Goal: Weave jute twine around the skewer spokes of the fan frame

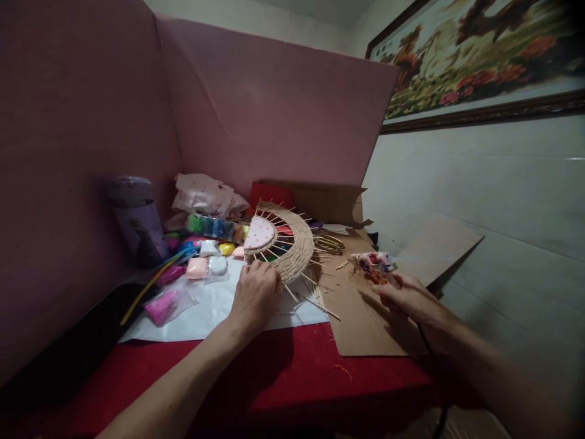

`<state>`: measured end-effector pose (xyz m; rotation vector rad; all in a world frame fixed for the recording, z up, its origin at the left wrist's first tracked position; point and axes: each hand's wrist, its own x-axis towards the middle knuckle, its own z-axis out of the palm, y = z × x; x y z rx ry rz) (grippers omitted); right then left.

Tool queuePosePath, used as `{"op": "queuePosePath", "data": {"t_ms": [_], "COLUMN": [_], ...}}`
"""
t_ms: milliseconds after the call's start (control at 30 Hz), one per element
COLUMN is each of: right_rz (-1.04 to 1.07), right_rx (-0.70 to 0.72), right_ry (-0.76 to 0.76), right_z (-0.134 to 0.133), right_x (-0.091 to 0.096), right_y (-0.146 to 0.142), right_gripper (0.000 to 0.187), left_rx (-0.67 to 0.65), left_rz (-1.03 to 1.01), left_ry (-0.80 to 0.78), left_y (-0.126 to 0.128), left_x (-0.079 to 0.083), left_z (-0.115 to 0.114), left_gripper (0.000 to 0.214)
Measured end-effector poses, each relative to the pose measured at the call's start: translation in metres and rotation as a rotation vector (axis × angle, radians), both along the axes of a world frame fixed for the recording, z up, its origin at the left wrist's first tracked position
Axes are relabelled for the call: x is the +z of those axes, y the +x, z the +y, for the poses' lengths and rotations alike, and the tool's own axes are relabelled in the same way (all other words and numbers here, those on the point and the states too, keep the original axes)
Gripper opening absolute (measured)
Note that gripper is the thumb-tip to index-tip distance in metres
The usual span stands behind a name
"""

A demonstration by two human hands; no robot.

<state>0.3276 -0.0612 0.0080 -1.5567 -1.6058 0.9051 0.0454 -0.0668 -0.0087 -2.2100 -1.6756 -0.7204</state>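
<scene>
A: What is shown at the centre of the figure, and how is it held?

B: A twine fan (300, 244), half-ring in outline, is held by the left hand (256, 289); its near left edge is gripped by bent fingers, drawn closed, with the tips partly hidden; a spotted half-disc (259, 233) is set at its inner side, the two being bridged by thin radiating sticks.

A: How are the fingers of the right hand (408, 297) disposed?

B: They are closed about the near end of a multicoloured object (375, 268), which is held to the right of the twine fan and well apart from it; a dark cord (425, 340) is seen below that hand; whether cord and object are joined cannot be told.

A: What is arranged around the twine fan?

B: On the red tabletop (256, 369), a white sheet (205, 318) is spread beneath and to the left of the fan; loose sticks (315, 296) are scattered just beside it, at its near right; a cardboard sheet (365, 329) is laid to its right; coloured packets (197, 268) are heaped to its left, and a purple bottle (139, 228) is stood beyond them; a crumpled cloth (205, 195) is placed behind it, leftward; a framed picture (484, 76) is hung high to its right.
</scene>
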Motion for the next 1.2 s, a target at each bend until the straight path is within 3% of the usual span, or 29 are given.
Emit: {"op": "queuePosePath", "data": {"t_ms": [100,167,433,633,933,1200], "right_rz": [0.249,0.316,0.168,0.076,-0.01,-0.004], "right_rx": [0.167,0.243,0.468,0.544,0.521,0.53], "right_ry": [-0.209,-0.26,-0.269,-0.13,-0.135,-0.105], "right_z": [-0.017,-0.026,-0.024,-0.013,-0.014,-0.013], "right_x": [0.014,0.021,0.024,0.019,0.032,0.025], "right_y": [-0.024,-0.04,-0.081,-0.089,-0.098,-0.096], "right_gripper": [0.03,0.035,0.037,0.035,0.029,0.033], "left_rx": [-0.003,0.0,0.006,0.012,0.009,0.015], "left_rz": [-0.001,0.002,0.006,0.036,0.034,0.038], "left_ry": [0.0,0.001,0.011,0.021,0.01,-0.001], "left_y": [0.0,0.0,0.001,0.0,0.0,0.001], "left_x": [-0.001,-0.001,-0.001,-0.002,-0.001,0.001], "left_z": [0.0,-0.001,0.0,-0.001,-0.001,-0.001], "left_gripper": [0.018,0.019,0.019,0.017,0.017,0.018]}}
